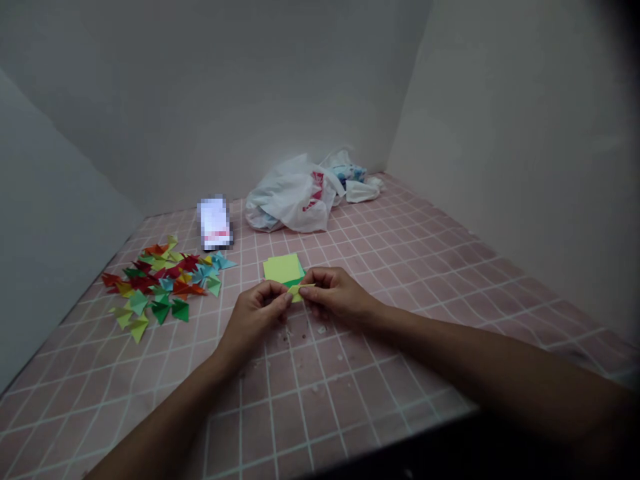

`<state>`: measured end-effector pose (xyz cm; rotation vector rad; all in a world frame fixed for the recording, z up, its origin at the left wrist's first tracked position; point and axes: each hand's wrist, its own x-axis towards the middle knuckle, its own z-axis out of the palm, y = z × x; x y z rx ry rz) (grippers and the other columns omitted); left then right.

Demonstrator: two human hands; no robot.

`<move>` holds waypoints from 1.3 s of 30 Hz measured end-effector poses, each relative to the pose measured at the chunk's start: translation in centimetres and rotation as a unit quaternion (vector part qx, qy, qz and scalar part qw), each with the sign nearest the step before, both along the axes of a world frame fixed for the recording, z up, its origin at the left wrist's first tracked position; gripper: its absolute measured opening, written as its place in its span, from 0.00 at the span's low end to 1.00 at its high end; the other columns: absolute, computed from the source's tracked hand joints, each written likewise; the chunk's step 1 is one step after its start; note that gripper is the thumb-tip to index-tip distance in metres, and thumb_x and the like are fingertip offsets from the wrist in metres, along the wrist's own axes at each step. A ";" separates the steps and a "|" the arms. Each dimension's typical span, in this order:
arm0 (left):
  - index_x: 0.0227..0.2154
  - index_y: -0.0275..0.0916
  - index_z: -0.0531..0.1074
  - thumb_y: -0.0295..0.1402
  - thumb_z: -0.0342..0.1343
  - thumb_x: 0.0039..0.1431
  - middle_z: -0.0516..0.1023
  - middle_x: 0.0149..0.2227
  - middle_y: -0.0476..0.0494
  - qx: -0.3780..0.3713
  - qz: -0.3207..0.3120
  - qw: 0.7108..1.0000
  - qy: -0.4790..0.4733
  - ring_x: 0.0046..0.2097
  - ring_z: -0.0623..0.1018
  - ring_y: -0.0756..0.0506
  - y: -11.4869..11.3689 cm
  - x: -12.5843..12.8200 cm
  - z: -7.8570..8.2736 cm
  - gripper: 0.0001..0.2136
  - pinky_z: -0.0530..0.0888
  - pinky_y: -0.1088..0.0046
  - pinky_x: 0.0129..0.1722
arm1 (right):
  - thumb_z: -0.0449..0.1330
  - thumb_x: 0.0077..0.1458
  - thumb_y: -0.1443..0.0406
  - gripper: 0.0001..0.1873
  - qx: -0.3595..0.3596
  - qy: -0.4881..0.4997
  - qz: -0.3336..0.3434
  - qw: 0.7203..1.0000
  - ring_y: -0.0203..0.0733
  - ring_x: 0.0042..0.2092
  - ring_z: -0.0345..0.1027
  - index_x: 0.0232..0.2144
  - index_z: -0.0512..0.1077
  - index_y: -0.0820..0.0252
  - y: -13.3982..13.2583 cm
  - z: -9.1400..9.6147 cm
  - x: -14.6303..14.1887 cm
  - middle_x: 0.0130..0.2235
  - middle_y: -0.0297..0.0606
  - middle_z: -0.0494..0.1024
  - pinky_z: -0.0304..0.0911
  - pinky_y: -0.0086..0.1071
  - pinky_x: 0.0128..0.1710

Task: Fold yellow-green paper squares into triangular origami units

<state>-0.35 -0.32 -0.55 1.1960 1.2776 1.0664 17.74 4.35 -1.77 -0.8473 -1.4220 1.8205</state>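
Note:
My left hand (255,317) and my right hand (335,293) meet above the pink tiled surface (300,393). Between their fingertips they pinch a small folded piece of yellow-green paper (296,291). Just beyond the hands lies a stack of square yellow-green and green paper sheets (281,268), partly hidden behind the fingers. To the left of my left hand spreads a pile of folded paper triangles (160,283) in red, green, yellow and blue.
A white plastic bag with red print (293,198) and more white and blue plastic (355,177) stand at the back. A pixelated white packet (215,223) stands behind the triangles. Pale walls (500,133) rise behind and beside the surface. Small paper scraps dot the tiles below my hands.

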 end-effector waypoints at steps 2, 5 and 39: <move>0.32 0.36 0.75 0.39 0.63 0.54 0.75 0.23 0.51 -0.001 0.003 1.000 -0.031 0.25 0.72 0.53 0.1 -0.1 -0.2 0.10 0.68 0.80 0.27 | 0.62 0.54 0.60 0.11 -0.006 0.010 -0.009 1.000 0.28 0.17 0.59 0.26 0.67 0.60 0.0 -0.1 0.0 0.19 0.28 0.69 0.53 0.22 0.15; 0.37 0.36 0.76 0.38 0.65 0.52 0.77 0.27 0.50 0.009 0.026 0.997 -0.073 0.28 0.76 0.52 0.2 -0.1 -0.4 0.12 0.73 0.77 0.31 | 0.62 0.54 0.62 0.09 -0.026 0.025 -0.012 0.999 0.28 0.16 0.59 0.27 0.67 0.60 -0.1 0.0 0.0 0.19 0.29 0.70 0.52 0.22 0.15; 0.40 0.41 0.69 0.29 0.64 0.51 0.76 0.29 0.53 0.120 0.063 0.987 -0.083 0.30 0.76 0.52 -0.3 0.9 -0.1 0.14 0.74 0.77 0.33 | 0.60 0.57 0.66 0.09 0.144 0.033 -0.059 0.987 0.29 0.25 0.62 0.41 0.74 0.56 -1.1 0.3 -0.2 0.30 0.30 0.71 0.58 0.26 0.24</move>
